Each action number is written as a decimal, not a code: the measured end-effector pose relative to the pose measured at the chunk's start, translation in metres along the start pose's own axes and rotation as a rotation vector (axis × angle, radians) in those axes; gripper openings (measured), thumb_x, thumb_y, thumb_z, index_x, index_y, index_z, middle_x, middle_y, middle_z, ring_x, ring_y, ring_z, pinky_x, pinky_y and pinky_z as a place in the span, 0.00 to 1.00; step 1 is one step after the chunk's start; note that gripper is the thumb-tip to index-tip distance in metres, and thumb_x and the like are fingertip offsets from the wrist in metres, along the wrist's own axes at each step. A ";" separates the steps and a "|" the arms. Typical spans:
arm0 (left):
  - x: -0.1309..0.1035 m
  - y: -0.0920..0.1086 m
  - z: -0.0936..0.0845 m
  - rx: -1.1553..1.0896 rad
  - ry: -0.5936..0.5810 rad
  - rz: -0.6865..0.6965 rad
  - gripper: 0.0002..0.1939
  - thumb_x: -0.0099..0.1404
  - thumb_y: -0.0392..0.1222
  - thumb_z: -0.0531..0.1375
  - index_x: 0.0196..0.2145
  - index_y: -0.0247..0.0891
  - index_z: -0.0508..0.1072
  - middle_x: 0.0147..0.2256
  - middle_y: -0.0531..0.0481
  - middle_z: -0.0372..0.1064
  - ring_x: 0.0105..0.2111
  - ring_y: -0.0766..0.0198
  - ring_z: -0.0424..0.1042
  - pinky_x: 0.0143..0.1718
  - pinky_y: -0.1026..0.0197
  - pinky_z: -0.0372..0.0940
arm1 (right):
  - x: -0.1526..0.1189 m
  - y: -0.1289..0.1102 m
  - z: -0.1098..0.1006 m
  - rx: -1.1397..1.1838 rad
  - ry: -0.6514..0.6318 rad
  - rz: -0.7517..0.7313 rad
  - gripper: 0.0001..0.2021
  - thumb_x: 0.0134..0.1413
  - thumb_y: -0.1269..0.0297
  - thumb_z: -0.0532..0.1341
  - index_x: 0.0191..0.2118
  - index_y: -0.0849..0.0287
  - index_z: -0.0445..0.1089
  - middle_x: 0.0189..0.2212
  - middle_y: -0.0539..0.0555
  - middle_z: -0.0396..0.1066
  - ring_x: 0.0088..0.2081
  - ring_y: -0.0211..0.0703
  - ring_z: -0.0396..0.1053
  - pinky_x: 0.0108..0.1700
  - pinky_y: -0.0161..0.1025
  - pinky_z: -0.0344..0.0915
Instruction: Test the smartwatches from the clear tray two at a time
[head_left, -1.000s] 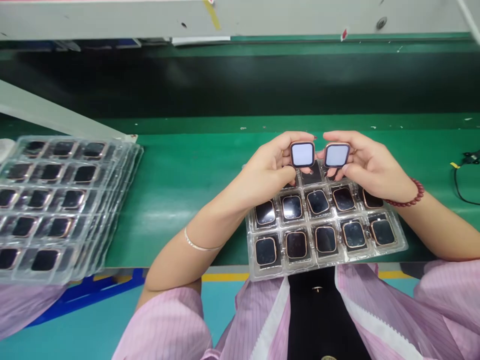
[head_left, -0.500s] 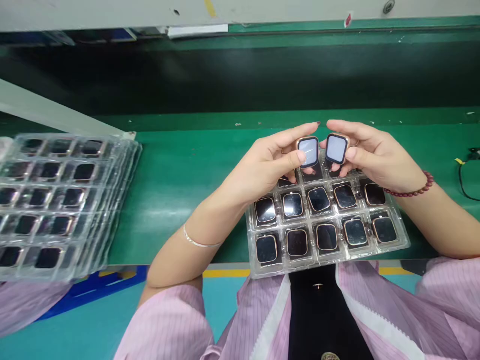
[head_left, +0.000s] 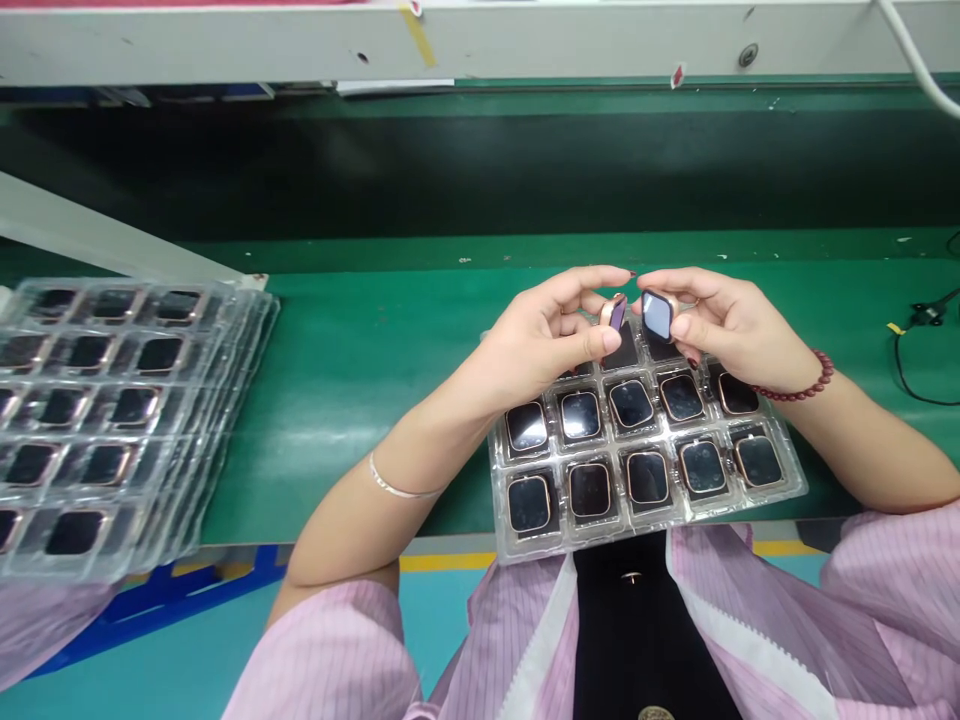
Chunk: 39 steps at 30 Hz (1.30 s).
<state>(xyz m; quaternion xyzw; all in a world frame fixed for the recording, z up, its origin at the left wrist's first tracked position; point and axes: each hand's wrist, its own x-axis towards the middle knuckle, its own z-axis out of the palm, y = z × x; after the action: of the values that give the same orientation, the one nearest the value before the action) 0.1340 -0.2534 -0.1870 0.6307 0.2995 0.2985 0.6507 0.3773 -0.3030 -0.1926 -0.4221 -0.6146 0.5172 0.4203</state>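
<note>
My left hand (head_left: 566,325) pinches a gold-edged smartwatch body (head_left: 613,314), turned nearly edge-on between thumb and fingers. In my right hand (head_left: 720,325) is a second watch body (head_left: 658,316), its pale reflecting screen tilted toward me. The two watches are held side by side, a little apart. Below them lies a clear plastic tray (head_left: 529,545) with several dark-screened watches in its pockets, such as one watch (head_left: 590,489) in the front row. My hands cover part of the tray's far rows.
On the left stands a stack of clear trays (head_left: 255,350) filled with similar watches. A thin black cable (head_left: 904,370) lies at the right on the green bench (head_left: 360,400). A white beam (head_left: 225,45) crosses above the back, and a white cable (head_left: 919,65) hangs at top right.
The left watch has turned from screen-up to nearly edge-on, and the right one has tilted. Both hands remain above the tray. The whole view has shifted slightly.
</note>
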 end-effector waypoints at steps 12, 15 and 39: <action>0.003 0.000 0.003 -0.068 -0.023 -0.028 0.31 0.57 0.50 0.75 0.55 0.38 0.73 0.44 0.46 0.77 0.35 0.65 0.76 0.37 0.63 0.73 | -0.001 -0.001 0.002 -0.003 -0.017 -0.008 0.23 0.64 0.51 0.69 0.59 0.57 0.73 0.47 0.56 0.75 0.23 0.28 0.62 0.22 0.30 0.63; 0.003 0.000 0.003 -0.072 -0.018 -0.030 0.30 0.58 0.49 0.74 0.55 0.38 0.73 0.43 0.46 0.77 0.33 0.67 0.75 0.36 0.64 0.72 | -0.001 0.002 0.001 -0.023 -0.026 -0.006 0.23 0.65 0.51 0.68 0.61 0.56 0.72 0.46 0.55 0.76 0.23 0.29 0.61 0.23 0.31 0.63; 0.007 0.000 0.008 0.101 0.080 -0.072 0.19 0.58 0.36 0.65 0.48 0.36 0.73 0.37 0.49 0.78 0.34 0.63 0.77 0.38 0.61 0.71 | 0.004 0.003 0.004 0.019 -0.030 0.140 0.18 0.56 0.68 0.68 0.52 0.58 0.71 0.43 0.55 0.80 0.34 0.39 0.79 0.35 0.36 0.79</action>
<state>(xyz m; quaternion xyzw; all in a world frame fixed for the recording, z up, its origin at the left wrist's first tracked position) 0.1443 -0.2534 -0.1866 0.6392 0.3625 0.2845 0.6157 0.3729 -0.3000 -0.1960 -0.4522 -0.5847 0.5575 0.3779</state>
